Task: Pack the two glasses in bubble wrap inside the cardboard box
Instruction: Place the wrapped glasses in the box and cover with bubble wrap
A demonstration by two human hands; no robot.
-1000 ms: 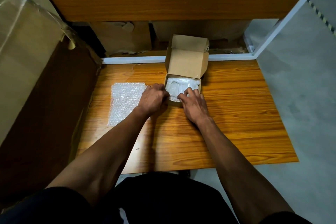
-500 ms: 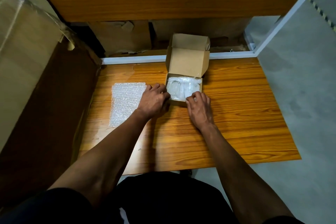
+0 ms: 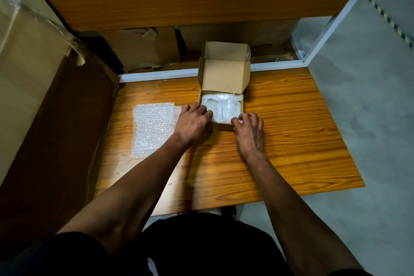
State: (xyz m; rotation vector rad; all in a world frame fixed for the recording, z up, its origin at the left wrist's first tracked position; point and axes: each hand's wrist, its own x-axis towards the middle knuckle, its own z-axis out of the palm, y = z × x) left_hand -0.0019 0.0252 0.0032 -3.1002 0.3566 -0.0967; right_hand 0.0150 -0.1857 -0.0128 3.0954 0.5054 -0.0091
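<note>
**A:** Your left hand sits at the near left corner of the cardboard box, fingers curled at the edge where the wrapped contents begin; whether they pinch the wrap or only press it, I cannot tell. Your right hand is at the near right corner, fingertips bent onto the rim, seemingly nipping a bit of wrap there.

**B:** So what should you do now?

**A:** I judge you are tucking the padding in. Press the wrap down along the near wall with flat fingers rather than digging in, so the glass underneath takes no point load. Keep one hand steadying the box on the table while the other tucks, then bring the lid down.

**B:** And the count?

**A:** One box, lid standing open at the back. Inside it, a pale wrapped mass; the task names two glasses, and I make out what may be two shapes, but not surely. One loose sheet of bubble wrap lies flat on the table, just left of your left hand. Two hands, both at the box.
</note>
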